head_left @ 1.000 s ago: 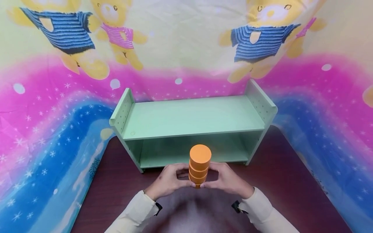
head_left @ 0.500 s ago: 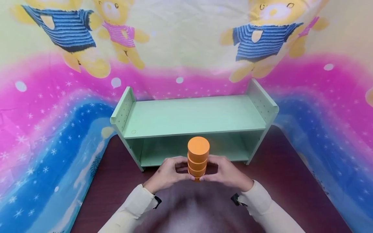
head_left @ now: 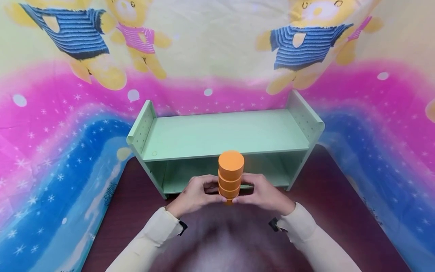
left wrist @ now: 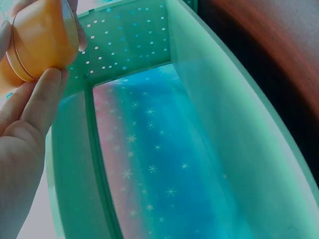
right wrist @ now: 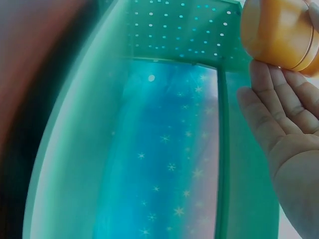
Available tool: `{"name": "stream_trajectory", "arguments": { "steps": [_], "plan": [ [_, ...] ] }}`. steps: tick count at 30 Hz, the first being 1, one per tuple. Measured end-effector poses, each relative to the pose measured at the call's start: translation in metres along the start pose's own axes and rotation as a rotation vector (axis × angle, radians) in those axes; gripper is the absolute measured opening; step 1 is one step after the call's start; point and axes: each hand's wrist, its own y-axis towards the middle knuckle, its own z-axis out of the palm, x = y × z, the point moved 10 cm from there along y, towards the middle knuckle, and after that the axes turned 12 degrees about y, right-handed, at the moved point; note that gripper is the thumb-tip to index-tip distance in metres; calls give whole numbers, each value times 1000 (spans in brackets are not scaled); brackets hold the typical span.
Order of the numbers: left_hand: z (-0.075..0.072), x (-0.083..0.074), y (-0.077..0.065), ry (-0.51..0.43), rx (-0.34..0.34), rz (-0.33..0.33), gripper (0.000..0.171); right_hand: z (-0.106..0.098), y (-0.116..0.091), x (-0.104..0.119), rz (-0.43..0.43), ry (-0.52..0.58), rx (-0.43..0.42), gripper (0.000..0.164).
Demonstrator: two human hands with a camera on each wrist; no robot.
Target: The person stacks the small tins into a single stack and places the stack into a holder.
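A tall upright stack of orange cylindrical pieces (head_left: pixel 230 172) stands between my two hands in the head view, its flat round top uppermost. From the left, my left hand (head_left: pixel 197 194) grips its lower part, thumb on the near side and fingers curled behind. My right hand (head_left: pixel 261 193) holds it from the right in the same way, the thumb tips close together near the bottom. The stack's top overlaps the upper board's front edge of the pale green shelf (head_left: pixel 217 134). Both wrist views show smooth, rounded orange pieces (left wrist: pixel 47 37) against the fingers (right wrist: pixel 279 107).
The two-level shelf stands on a dark reddish table (head_left: pixel 340 211), with raised side panels (head_left: pixel 304 115) pierced by small holes. Behind and on both sides hangs a cloth (head_left: pixel 210 45) printed with bears and snowflakes.
Both hands have moved up the head view with the orange stack, whose top now overlaps the upper board's edge. The grip looks the same; the shelf stays put.
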Motion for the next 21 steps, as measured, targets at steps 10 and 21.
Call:
{"name": "stream_trajectory", "arguments": {
  "steps": [10,21],
  "plan": [
    [-11,-9,11,43,-24,32,48,-12,10,11,-51,-54,-23,50],
    [-19,-12,16,50,-38,12,45,-19,18,17,-35,-52,-32,51]
  ]
}}
